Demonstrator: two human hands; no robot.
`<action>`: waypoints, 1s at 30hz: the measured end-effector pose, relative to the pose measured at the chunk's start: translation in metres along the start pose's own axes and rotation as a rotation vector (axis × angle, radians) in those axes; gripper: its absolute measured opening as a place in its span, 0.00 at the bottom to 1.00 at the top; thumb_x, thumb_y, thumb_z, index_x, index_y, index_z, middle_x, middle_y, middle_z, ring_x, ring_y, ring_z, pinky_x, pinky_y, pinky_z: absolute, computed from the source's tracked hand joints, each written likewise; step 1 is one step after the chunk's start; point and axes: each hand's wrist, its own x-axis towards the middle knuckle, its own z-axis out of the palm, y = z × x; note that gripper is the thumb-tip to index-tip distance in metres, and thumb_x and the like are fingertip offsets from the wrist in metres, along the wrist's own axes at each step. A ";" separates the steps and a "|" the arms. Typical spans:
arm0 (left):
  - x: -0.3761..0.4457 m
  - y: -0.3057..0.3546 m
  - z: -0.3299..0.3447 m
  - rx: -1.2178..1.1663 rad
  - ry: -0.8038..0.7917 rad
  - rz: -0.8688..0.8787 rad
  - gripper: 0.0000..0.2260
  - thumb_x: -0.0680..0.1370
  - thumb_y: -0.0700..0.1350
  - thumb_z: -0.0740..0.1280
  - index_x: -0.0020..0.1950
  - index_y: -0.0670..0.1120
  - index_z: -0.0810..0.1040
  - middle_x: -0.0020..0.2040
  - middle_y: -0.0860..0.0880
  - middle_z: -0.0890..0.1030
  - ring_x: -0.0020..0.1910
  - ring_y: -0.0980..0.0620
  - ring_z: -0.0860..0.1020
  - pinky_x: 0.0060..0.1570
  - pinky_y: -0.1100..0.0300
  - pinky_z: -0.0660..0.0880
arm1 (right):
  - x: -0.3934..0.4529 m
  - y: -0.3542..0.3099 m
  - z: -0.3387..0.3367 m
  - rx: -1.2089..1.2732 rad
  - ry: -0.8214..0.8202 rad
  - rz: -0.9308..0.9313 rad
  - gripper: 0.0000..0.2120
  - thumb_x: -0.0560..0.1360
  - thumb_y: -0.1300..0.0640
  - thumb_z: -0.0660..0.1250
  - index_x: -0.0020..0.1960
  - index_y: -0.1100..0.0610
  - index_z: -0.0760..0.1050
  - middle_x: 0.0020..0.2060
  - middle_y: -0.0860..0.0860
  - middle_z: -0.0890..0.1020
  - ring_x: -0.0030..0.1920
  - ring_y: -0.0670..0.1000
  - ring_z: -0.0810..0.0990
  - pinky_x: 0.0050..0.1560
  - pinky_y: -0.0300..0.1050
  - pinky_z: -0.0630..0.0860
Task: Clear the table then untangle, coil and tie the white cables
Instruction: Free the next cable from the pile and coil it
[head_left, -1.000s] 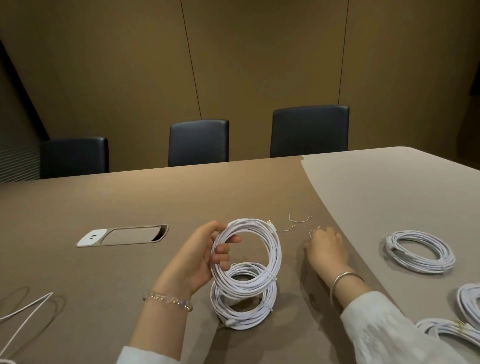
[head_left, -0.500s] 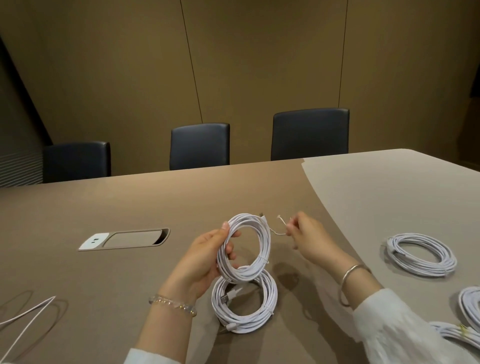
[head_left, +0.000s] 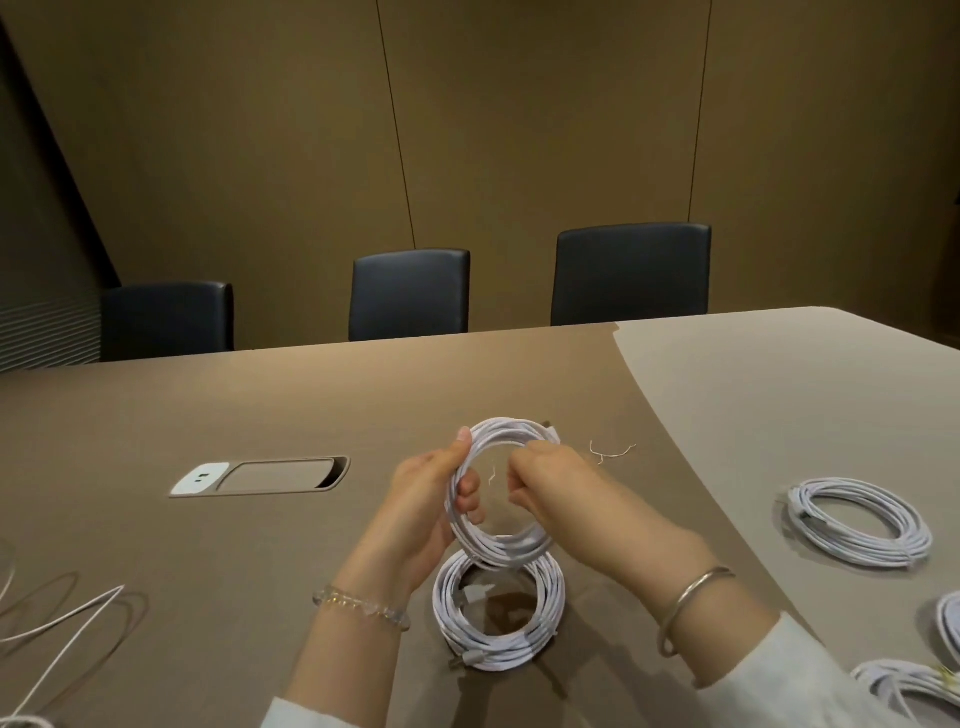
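Note:
My left hand (head_left: 431, 499) grips the left side of an upright white cable coil (head_left: 496, 540), thumb on top and fingers through the ring. My right hand (head_left: 550, 480) is at the coil's right side, pinching a thin white twist tie (head_left: 492, 474) whose end hangs inside the ring. A second white coil (head_left: 498, 639) lies flat on the table just below the held one. Another loose twist tie (head_left: 613, 451) lies on the table to the right of my hands.
A finished coil (head_left: 857, 519) lies at the right, with two more coils (head_left: 914, 691) cut off by the lower right edge. Loose white cable (head_left: 57, 623) trails at the lower left. A power socket panel (head_left: 260, 475) is set in the table; three dark chairs (head_left: 410, 293) stand behind.
My right hand picked a twist tie off the table and brought it left to the held coil. The left hand kept the coil upright, shifting it slightly.

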 end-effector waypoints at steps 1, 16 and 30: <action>-0.002 0.000 0.003 0.011 -0.020 -0.012 0.10 0.80 0.47 0.65 0.48 0.41 0.70 0.26 0.48 0.67 0.23 0.53 0.64 0.24 0.61 0.66 | 0.001 0.000 0.003 -0.026 0.055 -0.018 0.02 0.80 0.60 0.61 0.50 0.54 0.72 0.52 0.52 0.75 0.52 0.54 0.75 0.50 0.48 0.71; -0.006 0.004 0.008 0.095 -0.054 0.045 0.10 0.81 0.43 0.64 0.49 0.36 0.81 0.38 0.43 0.81 0.21 0.56 0.63 0.22 0.65 0.64 | -0.002 -0.008 -0.008 0.292 0.474 -0.192 0.05 0.72 0.68 0.71 0.43 0.60 0.77 0.39 0.51 0.78 0.38 0.49 0.75 0.40 0.40 0.72; -0.005 0.008 0.002 -0.042 -0.100 0.012 0.09 0.80 0.42 0.64 0.48 0.37 0.79 0.36 0.43 0.81 0.20 0.58 0.62 0.21 0.66 0.63 | -0.009 0.012 -0.030 0.357 0.296 -0.021 0.09 0.67 0.52 0.78 0.44 0.50 0.80 0.45 0.42 0.74 0.47 0.41 0.73 0.43 0.29 0.68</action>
